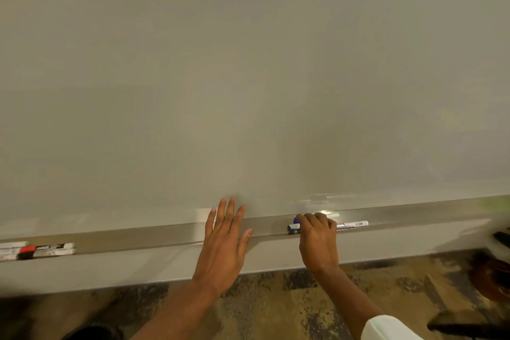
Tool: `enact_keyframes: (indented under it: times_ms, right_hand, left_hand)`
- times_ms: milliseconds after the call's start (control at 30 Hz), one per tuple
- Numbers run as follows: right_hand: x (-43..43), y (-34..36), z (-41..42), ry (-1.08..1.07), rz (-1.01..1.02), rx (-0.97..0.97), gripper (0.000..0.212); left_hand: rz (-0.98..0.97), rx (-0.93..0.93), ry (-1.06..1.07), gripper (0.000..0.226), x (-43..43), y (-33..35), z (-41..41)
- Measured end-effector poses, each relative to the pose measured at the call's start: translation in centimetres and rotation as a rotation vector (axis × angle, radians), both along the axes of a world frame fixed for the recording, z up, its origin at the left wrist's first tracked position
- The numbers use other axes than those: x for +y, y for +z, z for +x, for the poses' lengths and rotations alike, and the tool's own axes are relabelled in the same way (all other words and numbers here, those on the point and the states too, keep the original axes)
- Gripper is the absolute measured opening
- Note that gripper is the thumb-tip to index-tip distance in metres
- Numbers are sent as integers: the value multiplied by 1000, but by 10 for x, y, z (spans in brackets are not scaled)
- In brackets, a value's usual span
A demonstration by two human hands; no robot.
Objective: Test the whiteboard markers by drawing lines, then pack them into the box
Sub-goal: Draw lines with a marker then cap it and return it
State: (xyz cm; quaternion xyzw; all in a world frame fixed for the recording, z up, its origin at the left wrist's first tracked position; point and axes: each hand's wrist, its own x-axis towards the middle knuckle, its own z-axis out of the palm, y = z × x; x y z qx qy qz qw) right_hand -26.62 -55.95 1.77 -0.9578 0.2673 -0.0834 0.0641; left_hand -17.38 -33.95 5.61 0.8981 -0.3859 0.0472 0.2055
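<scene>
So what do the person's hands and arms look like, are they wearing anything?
Both hands are bare: no gloves on the left hand or the right hand, and no rings or watch that I can see. The right arm has a white sleeve that ends partway up the forearm. The left arm is bare as far as the picture shows.

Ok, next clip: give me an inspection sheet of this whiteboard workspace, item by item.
Surface: whiteboard bare, no lines seen; metal tray along its bottom edge.
Job's things: blue-capped markers lying in the tray; red-capped and black-capped markers at the tray's left end; box not seen.
Clutter: nothing seen.
Hands: left hand flat, fingers straight, over the tray; right hand curled over the blue-capped markers.
Cables: nothing seen.
Surroundings: mottled carpet; blurred dark objects at the right edge.
</scene>
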Motion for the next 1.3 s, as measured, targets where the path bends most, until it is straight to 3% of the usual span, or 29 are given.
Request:
enact_keyframes:
  times_ms: [200,467,667,900,1067,1200,1300]
  right_hand:
    - [-17,-29,20,46,20,149,38]
    - [-33,-42,33,133,15,184,38]
    - [-23,-46,39,146,58,67,36]
    - [9,-21,45,179,171,-250,30]
    - [34,16,51,171,426,-505,25]
    - [59,71,54,135,920,-645,22]
    - [81,113,56,131,1176,-691,24]
  left_hand:
    - [-53,0,-10,53,-14,-15,-1]
    - [-102,16,-5,47,-16,-25,4]
    - [-140,5,-32,44,-15,-21,11]
    - [-190,83,-14,47,-15,-5,13]
    - [-310,281,63,42,-12,24,13]
    - [-485,515,156,37,-8,67,13]
    - [-652,652,195,39,-1,102,18]
